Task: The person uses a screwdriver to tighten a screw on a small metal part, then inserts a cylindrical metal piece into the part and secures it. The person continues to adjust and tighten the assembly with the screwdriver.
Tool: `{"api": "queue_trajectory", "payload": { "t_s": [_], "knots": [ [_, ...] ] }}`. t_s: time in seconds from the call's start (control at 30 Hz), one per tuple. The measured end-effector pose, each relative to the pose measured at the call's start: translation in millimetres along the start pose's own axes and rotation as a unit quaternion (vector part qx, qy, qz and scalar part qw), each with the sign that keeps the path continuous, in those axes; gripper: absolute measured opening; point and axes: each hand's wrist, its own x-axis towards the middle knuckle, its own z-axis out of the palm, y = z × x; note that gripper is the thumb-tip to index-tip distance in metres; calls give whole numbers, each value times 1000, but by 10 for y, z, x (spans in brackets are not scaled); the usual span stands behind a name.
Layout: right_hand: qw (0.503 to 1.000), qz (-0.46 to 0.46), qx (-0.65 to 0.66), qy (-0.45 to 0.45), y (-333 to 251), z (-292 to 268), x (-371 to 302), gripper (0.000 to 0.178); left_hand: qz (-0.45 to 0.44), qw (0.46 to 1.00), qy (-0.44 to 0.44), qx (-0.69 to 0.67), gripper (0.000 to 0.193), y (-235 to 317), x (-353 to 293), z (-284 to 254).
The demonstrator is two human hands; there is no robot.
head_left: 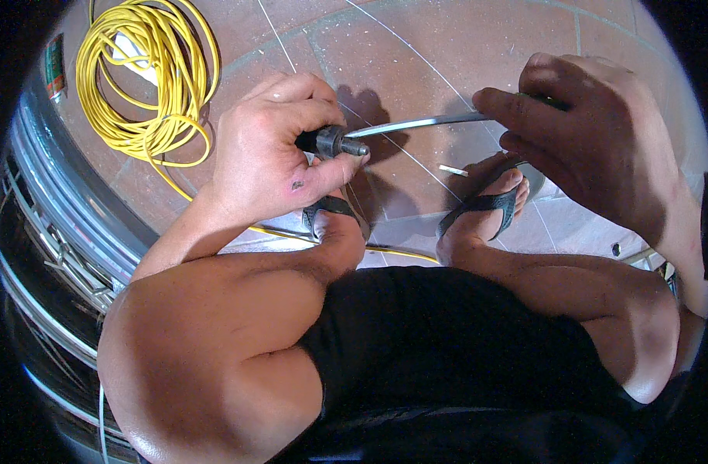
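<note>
My left hand is closed round a dark metal fitting, a stepped cylinder with a narrow stud at its end, pinched between thumb and fingers. My right hand is closed on a long, slim, silvery blade-like tool; its grip is mostly hidden in the palm. The tool's pointed end reaches left to the fitting, right beside its upper edge. Whether the two touch I cannot tell. Both hands are held above the tiled floor, in front of my knees.
A coiled yellow cable lies on the floor at the far left, its free run passing behind my feet. A green and red tube stands near it. Grey metal profiles line the left side. A short white stick lies beside my right sandal.
</note>
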Motion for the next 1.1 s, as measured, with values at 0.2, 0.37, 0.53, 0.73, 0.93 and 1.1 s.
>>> {"api": "queue_trajectory", "payload": {
  "t_s": [0.2,0.37,0.53,0.73,0.93,1.1],
  "knots": [
    [998,-2,-64,8,-179,-32,41,43,15,1000,-10,13,27,6,4,-14],
    [997,-12,-72,17,-308,-104,54,48,-3,998,-51,26,31,45,-31,-29],
    [999,30,45,-1,-234,-46,89,48,6,999,-18,45,24,30,-21,-34],
    [995,38,70,-61,-133,9,45,39,2,998,-38,42,30,46,-52,-11],
    [989,22,140,-37,-3,115,-7,36,37,998,-19,-47,30,-72,-55,17],
    [966,10,252,60,303,276,-46,35,20,972,66,-225,35,-95,-51,19]
  ]
}}
